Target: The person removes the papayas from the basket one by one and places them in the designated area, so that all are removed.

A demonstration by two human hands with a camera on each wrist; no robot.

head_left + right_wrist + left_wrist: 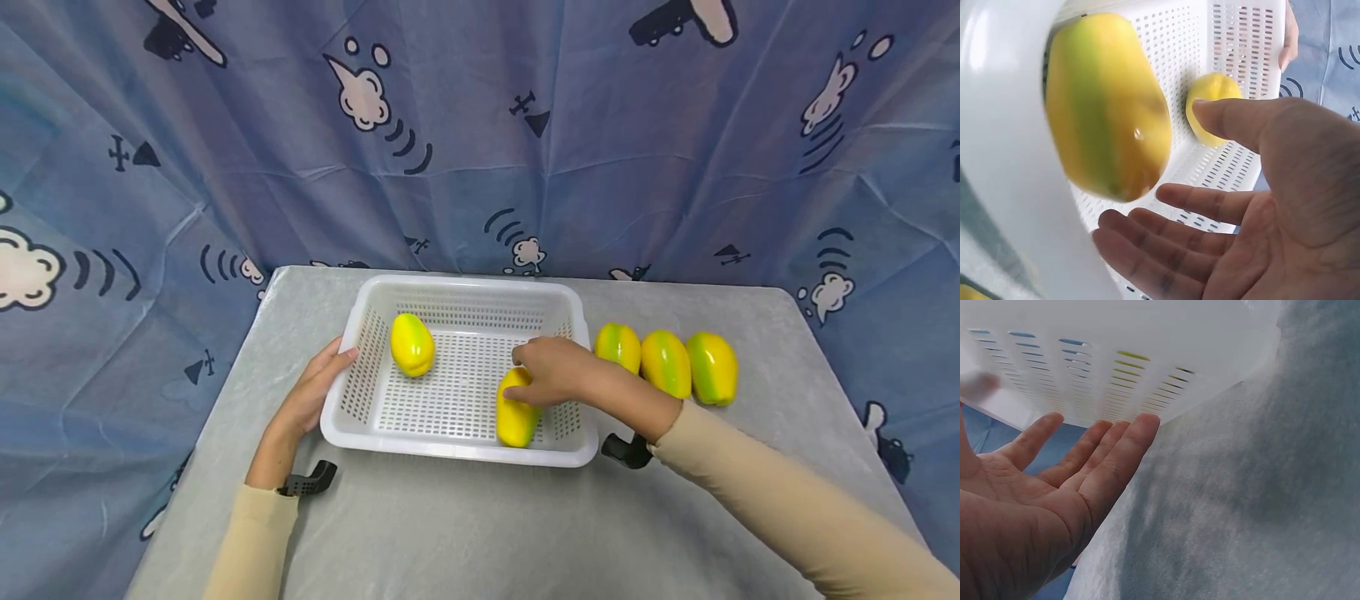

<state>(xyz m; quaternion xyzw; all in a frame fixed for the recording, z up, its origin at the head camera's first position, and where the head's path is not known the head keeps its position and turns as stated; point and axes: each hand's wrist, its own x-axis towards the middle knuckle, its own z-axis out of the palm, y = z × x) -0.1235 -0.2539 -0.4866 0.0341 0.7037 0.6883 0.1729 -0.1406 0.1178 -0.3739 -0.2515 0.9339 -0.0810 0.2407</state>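
A white plastic basket [450,451] with slotted walls stands on the table. My left hand [311,396] holds its left side, thumb over the rim and fingers against the outer wall; in the left wrist view those fingers [1119,450] touch the wall from below. One yellow-green papaya [412,345] lies in the basket's left part. Another papaya [517,421] lies in the right part, under my right hand [555,371]. In the right wrist view, the right thumb and fingers [1166,250] are spread, with a gap beside this papaya.
Three more papayas, a left one [618,345], a middle one [666,363] and a right one [712,367], lie in a row right of the basket, beneath and beyond the right forearm. A blue patterned curtain [465,125] hangs behind the grey table [480,533].
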